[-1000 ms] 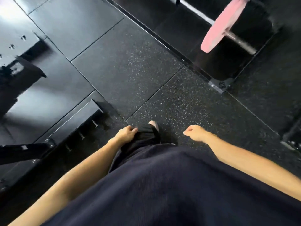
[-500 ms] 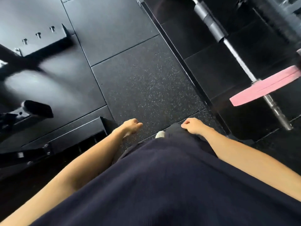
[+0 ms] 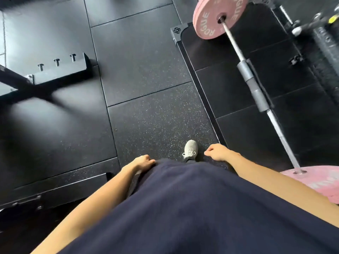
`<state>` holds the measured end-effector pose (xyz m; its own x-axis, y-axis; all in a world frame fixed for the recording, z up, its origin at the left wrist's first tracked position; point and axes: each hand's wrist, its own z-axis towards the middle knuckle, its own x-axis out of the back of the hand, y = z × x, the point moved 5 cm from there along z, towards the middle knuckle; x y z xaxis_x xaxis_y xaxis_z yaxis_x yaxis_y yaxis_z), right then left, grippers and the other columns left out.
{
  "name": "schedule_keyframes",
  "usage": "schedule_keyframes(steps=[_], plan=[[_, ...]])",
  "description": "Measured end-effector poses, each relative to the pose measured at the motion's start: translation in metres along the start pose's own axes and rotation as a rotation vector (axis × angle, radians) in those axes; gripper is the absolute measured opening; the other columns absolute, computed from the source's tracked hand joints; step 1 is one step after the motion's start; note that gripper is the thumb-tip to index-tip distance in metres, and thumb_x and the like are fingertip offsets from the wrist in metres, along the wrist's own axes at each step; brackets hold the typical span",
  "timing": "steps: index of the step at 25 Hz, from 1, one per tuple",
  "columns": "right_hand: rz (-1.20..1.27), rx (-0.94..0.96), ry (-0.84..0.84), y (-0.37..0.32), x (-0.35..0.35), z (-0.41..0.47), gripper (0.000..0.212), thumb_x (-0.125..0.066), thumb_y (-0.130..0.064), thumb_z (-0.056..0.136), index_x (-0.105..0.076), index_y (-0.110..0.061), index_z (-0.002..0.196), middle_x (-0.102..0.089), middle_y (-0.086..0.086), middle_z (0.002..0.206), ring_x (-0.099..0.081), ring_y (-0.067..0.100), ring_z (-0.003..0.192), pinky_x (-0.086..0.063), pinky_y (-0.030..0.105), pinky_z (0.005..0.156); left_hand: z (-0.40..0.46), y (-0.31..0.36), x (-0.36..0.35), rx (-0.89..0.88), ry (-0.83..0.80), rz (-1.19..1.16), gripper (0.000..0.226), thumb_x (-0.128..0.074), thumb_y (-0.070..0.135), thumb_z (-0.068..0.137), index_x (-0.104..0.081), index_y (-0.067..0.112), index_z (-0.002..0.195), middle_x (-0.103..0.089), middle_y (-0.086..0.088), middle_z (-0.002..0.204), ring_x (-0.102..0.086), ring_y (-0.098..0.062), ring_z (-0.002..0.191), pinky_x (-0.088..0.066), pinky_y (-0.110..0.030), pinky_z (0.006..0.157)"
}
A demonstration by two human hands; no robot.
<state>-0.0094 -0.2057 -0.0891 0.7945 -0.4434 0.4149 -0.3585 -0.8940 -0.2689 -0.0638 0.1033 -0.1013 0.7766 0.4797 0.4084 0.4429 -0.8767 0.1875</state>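
Holding nothing in left hand (image 3: pixel 142 162) or right hand (image 3: pixel 219 153), fingers (image 3: pixel 209 152) loosely curled, both at the hem of a navy shirt (image 3: pixel 192 208). Standing with barbell (image 3: pixel 279 132) at 2 o'clock, well apart from the right fingers, far plate (image 3: pixel 207 24) at 1, near plate (image 3: pixel 317 180) at 4. Underfoot speckled black rubber floor (image 3: pixel 156 123); grey shoe (image 3: pixel 190 149) at 12, black rack foot (image 3: pixel 60 75) at 10.

Gym: barbell (image 3: pixel 255 83), rubber floor (image 3: pixel 146 52)

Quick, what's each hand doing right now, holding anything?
Left hand: open, loosely curled at the side, holding nothing.
Right hand: open, loosely curled at the side, holding nothing.
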Motion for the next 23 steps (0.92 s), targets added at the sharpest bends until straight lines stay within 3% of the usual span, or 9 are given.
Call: schedule_keyframes(steps=[2, 5, 10, 14, 19, 23], plan=[[-0.043, 0.020, 0.025, -0.026, 0.062, 0.032, 0.031, -0.056, -0.028, 0.093, -0.067, -0.004, 0.109, -0.066, 0.012, 0.118, -0.059, 0.030, 0.110, -0.044, 0.032, 0.087, 0.017, 0.023, 0.055, 0.005, 0.102, -0.120, 0.034, -0.043, 0.037, 0.098, -0.064, 0.010, 0.101, -0.067, -0.010, 0.109, -0.061, -0.029, 0.111, -0.043, -0.030, 0.080], [-0.074, 0.047, -0.003, -0.083, 0.138, 0.081, 0.030, -0.056, -0.031, 0.093, -0.065, -0.007, 0.108, -0.066, 0.011, 0.116, -0.059, 0.029, 0.105, -0.043, 0.031, 0.086, 0.045, 0.050, 0.129, 0.053, 0.231, -0.302, 0.037, -0.046, 0.037, 0.099, -0.060, 0.010, 0.120, -0.062, -0.011, 0.128, -0.056, -0.027, 0.120, -0.040, -0.030, 0.094], [-0.154, 0.070, -0.079, -0.178, 0.216, 0.173, 0.026, -0.053, -0.035, 0.094, -0.063, -0.015, 0.108, -0.064, 0.006, 0.113, -0.058, 0.023, 0.099, -0.045, 0.036, 0.091, 0.131, 0.068, 0.230, 0.115, 0.129, -0.393, 0.043, -0.039, 0.039, 0.100, -0.055, 0.005, 0.122, -0.057, -0.016, 0.134, -0.052, -0.031, 0.122, -0.038, -0.033, 0.095], [-0.171, 0.063, -0.086, -0.276, 0.300, 0.240, 0.022, -0.055, -0.034, 0.092, -0.063, -0.017, 0.104, -0.063, 0.003, 0.106, -0.055, 0.021, 0.090, -0.042, 0.031, 0.080, 0.200, 0.082, 0.397, 0.044, 0.167, -0.341, 0.029, -0.046, 0.034, 0.098, -0.062, 0.011, 0.107, -0.064, -0.013, 0.122, -0.058, -0.030, 0.113, -0.039, -0.031, 0.084], [-0.025, 0.100, 0.084, -0.398, 0.421, 0.304, 0.012, -0.060, -0.032, 0.089, -0.063, -0.021, 0.093, -0.065, 0.003, 0.101, -0.056, 0.021, 0.086, -0.043, 0.030, 0.079, 0.258, 0.106, 0.578, -0.004, 0.183, -0.333, 0.027, -0.047, 0.032, 0.099, -0.061, 0.008, 0.100, -0.065, -0.015, 0.102, -0.064, -0.032, 0.101, -0.048, -0.034, 0.083], [-0.027, 0.088, 0.048, -0.478, 0.492, 0.372, 0.012, -0.061, -0.030, 0.088, -0.065, -0.020, 0.092, -0.064, 0.003, 0.100, -0.056, 0.020, 0.090, -0.043, 0.030, 0.081, 0.314, 0.121, 0.679, 0.034, 0.139, -0.430, 0.039, -0.049, 0.036, 0.098, -0.058, 0.007, 0.122, -0.063, -0.016, 0.122, -0.060, -0.036, 0.114, -0.049, -0.042, 0.094]])
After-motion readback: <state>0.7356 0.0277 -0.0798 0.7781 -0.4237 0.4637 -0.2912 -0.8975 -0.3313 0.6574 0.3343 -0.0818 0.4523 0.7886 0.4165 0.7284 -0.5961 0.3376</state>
